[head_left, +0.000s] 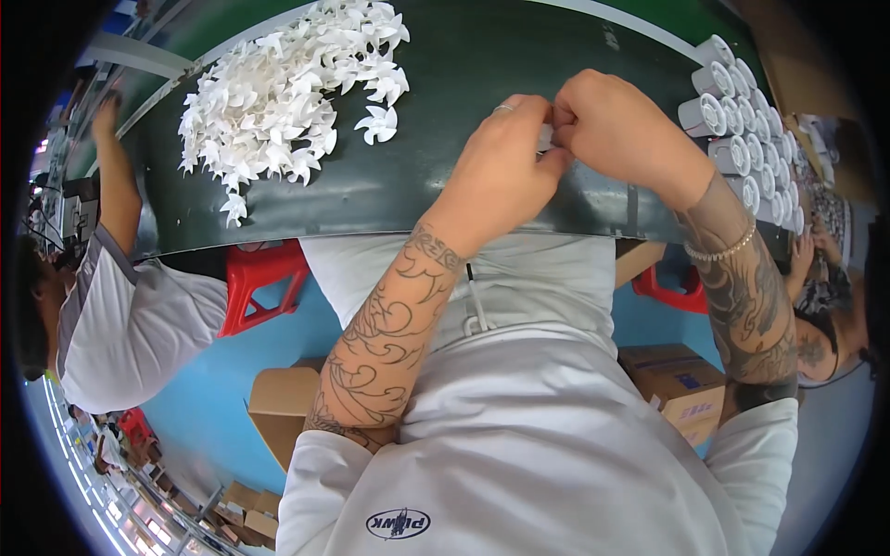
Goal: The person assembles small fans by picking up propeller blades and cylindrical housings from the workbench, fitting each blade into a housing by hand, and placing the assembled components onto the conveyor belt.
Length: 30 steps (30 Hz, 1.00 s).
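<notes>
My left hand [501,171] and my right hand [621,125] meet over the dark green conveyor belt [464,65], fingers pinched together on a small white plastic part [547,137] that is mostly hidden between them. A ring sits on a left finger; a bead bracelet circles my right wrist. A heap of white plastic fan impellers [287,93] lies on the belt to the left of my hands, one impeller [378,125] lying apart nearest them.
Rows of white cylindrical housings [742,120] stand at the belt's right. A person in a white shirt [130,315] works on my left, another person [825,306] on my right. Red stools [260,278] and cardboard boxes [677,380] stand on the blue floor below.
</notes>
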### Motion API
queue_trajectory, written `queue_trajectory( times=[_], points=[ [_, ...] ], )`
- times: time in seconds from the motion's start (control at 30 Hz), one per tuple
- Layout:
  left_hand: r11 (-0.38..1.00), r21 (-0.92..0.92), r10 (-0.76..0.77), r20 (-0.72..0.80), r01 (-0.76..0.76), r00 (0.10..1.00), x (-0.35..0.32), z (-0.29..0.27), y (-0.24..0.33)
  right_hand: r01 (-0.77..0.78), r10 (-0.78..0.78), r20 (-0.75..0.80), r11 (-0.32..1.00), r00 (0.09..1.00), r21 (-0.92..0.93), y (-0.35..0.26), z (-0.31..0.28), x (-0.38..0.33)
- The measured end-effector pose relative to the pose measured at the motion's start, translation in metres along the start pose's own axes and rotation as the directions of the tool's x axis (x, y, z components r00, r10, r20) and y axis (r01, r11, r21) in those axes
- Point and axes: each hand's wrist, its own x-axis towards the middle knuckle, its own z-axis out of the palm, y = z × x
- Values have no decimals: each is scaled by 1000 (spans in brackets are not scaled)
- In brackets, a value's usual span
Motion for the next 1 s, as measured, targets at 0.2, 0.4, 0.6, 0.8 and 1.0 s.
queue_trajectory(
  times=[0.2, 0.4, 0.6, 0.8, 1.0],
  points=[
    [999, 41, -25, -23, 26, 999, 12, -1, 2, -33, 31, -81, 999, 996, -24, 0, -5, -1],
    [982, 110, 171, -159, -155, 972, 14, -9, 6, -162, 214, -316, 969, 924, 184, 18, -40, -34],
    [919, 352, 245, -157, -178, 957, -3, 3, -18, -164, 370, -299, 826, 880, 540, 56, 6, -87],
    [878, 435, 292, -159, -199, 943, -12, -1, -12, 159, 113, -827, 959, 551, 236, 20, -170, -32],
    [878, 440, 293, -178, -190, 939, -7, 3, -8, -123, -206, -955, 964, 212, -235, 63, -383, 85]
  ],
)
